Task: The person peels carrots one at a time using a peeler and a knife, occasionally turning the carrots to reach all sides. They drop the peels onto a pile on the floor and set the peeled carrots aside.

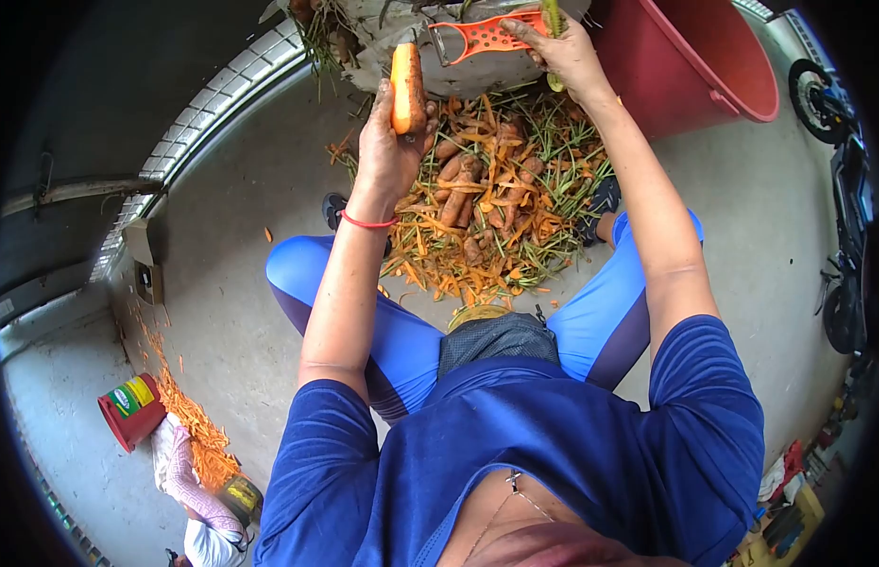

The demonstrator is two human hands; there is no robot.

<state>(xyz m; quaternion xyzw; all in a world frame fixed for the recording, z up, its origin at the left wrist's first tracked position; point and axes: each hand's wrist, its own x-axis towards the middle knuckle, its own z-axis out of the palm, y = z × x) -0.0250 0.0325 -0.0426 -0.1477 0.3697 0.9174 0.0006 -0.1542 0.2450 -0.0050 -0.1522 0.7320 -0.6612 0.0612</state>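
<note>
My left hand (386, 146) is wrapped round the lower end of a carrot (408, 90), which stands upright in it. One side of the carrot is bright, peeled orange; the other is still brown with soil and skin. To the right, my right hand (573, 64) grips an orange peeler (491, 36) by its handle, with the blade end pointing left and apart from the carrot. A green stem (553, 19) shows by the fingers of that hand. Below both hands lies a heap of unpeeled carrots (461, 194), orange peelings (425, 246) and green stalks (553, 142).
A large red tub (690, 66) stands at the upper right. A pale sack (383, 57) with stalks lies beyond the heap. At the lower left another person (189, 472) is beside a red bucket (132, 413) and more peelings (208, 449). A motorcycle (845, 198) stands far right.
</note>
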